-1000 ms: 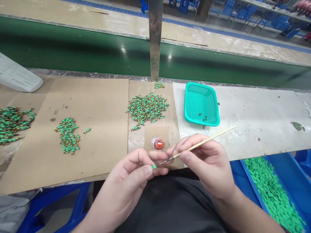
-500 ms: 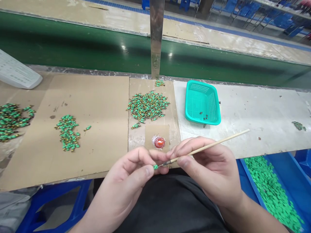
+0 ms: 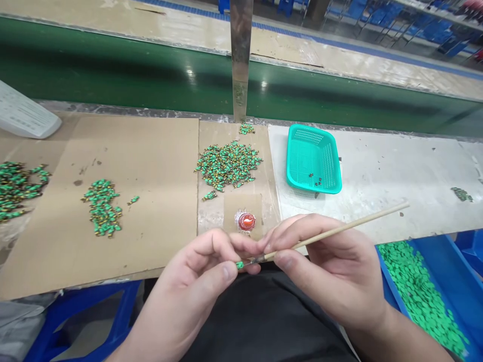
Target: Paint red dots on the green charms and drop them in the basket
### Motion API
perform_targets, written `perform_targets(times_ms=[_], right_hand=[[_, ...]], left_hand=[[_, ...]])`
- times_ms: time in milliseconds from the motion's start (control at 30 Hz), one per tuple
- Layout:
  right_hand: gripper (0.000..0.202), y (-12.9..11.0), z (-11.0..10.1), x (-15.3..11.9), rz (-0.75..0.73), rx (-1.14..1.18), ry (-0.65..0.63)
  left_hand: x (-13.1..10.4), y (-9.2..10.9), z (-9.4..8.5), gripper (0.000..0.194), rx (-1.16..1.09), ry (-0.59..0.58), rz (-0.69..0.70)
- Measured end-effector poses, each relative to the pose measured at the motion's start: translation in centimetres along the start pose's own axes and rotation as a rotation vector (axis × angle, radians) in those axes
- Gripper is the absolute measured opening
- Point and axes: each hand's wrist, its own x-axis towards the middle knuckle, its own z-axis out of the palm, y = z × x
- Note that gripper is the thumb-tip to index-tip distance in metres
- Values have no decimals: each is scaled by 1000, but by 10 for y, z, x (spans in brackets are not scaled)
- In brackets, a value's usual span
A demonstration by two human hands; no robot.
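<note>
Between thumb and fingertips, my left hand pinches a tiny green figurine, most of it hidden by the fingers. My right hand grips a thin wooden-handled paintbrush, its handle slanting up to the right. The brush's fine tip meets or nearly meets the figurine; contact is too small to tell. Just beyond the hands, a small round pot of red paint sits on a cardboard square. Behind it lies a large pile of green, gold and dark figurines.
A turquoise basket holds a few small dark pieces. More figurine piles lie left and far left. Lower right, a blue bin contains many green pieces. A metal post rises at the table's back edge.
The brush handle has swung slightly, its far end now farther right. My right hand has shifted a little right and down; the figurine stays pinched in my left, slightly lower.
</note>
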Motion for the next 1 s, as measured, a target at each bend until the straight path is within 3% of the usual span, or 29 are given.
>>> perform_targets(times_ms=[200, 567, 1000], right_hand=[[19, -3, -1, 0, -27, -109, -23], [17, -5, 2, 2, 36, 34, -11], [18, -5, 2, 5, 45, 44, 22]], left_hand=[[-1, 1, 0, 19, 76, 44, -3], [1, 4, 3, 18, -25, 2, -14], [2, 5, 3, 22, -18, 2, -33]])
